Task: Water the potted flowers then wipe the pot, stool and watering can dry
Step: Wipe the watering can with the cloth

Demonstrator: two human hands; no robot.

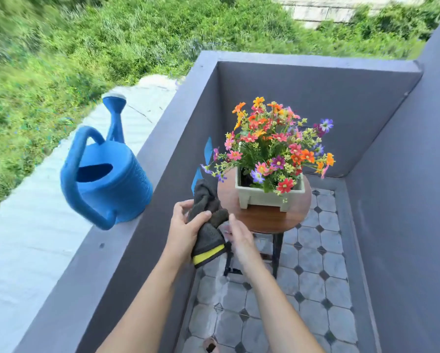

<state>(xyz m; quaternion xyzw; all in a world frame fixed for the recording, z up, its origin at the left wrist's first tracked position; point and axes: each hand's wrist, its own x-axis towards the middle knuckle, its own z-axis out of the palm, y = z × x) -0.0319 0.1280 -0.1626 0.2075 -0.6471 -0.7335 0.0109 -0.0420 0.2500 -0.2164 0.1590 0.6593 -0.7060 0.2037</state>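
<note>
A dark grey cloth with a yellow stripe (206,226) is bunched between my hands, just left of the stool's near edge. My left hand (185,225) grips its upper part. My right hand (238,235) presses against its right side with fingers extended. The round brown wooden stool (267,217) carries a pale square pot (262,197) full of colourful flowers (275,143). The blue watering can (106,179) stands upright on top of the grey parapet wall at the left, spout pointing away from me.
Grey parapet walls (315,64) enclose the narrow balcony on three sides. The tiled floor (315,289) looks wet near the stool's black legs. A pale roof and green grass lie beyond the left wall.
</note>
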